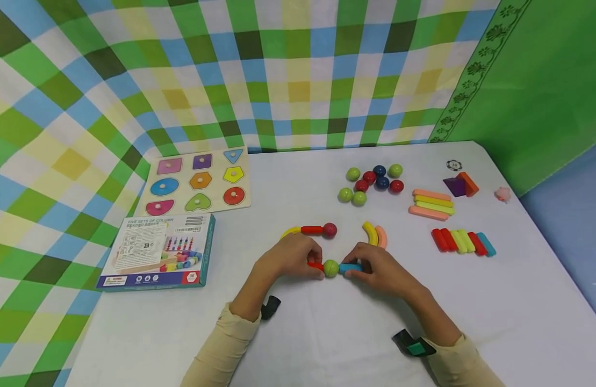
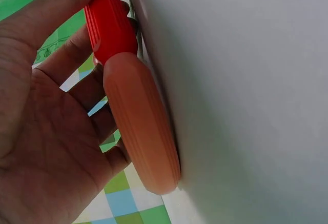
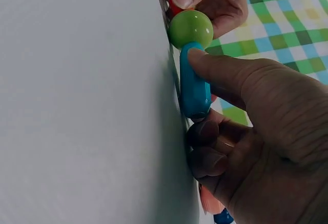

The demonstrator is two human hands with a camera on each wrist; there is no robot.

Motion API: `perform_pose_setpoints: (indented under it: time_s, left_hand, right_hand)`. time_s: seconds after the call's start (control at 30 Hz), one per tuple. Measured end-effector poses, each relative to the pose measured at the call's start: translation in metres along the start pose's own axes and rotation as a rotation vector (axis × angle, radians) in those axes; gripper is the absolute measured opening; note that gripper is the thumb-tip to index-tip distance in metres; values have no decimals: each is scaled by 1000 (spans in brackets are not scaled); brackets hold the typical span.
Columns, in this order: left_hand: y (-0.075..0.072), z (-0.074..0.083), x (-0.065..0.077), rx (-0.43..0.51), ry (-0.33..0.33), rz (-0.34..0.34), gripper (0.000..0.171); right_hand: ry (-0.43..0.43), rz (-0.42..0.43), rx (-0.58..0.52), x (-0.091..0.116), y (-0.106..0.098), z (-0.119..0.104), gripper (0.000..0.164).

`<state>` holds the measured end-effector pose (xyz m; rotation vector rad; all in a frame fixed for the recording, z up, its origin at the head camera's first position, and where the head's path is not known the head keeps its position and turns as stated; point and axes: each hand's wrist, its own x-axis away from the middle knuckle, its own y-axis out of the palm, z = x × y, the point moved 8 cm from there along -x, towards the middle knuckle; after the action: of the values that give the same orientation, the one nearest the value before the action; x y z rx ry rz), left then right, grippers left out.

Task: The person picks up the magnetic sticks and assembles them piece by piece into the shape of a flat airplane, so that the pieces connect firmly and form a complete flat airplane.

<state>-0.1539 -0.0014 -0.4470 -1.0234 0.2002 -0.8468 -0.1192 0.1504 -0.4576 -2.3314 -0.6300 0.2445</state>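
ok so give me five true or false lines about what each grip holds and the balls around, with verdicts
1. The right grip pinches a blue ribbed cylinder. True.
2. The left grip holds a yellow curved piece. False: it pinches a red ribbed cylinder.
3. A shiny green ball sits between these two cylinders. True.
4. Two dark blue round balls lie farther back. True.
5. All the other balls near them are yellow. False: they are red round balls and green round balls.

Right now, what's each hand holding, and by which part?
Left hand: red stick; right hand: blue stick; each pinched by the end near the green ball.
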Motion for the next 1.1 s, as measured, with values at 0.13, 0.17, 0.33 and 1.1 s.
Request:
perform_pose_setpoints:
  time_s: [0.13, 0.17, 0.33, 1.1]
  left_hand:
    - [2, -1, 0, -11, -22, -13, 20]
    - [2, -1, 1, -15, -25, -14, 21]
    - [-1, 0, 3, 4, -27, -3, 24]
    - [-40, -50, 7, -185, -267, 348, 25]
  right_hand:
    - [7, 18, 4, 2, -6, -1, 26]
    - [12, 37, 0, 3, -10, -1, 26]
    - [122, 231, 33, 11, -47, 17, 19]
    - [532, 201, 148, 10, -72, 70, 27]
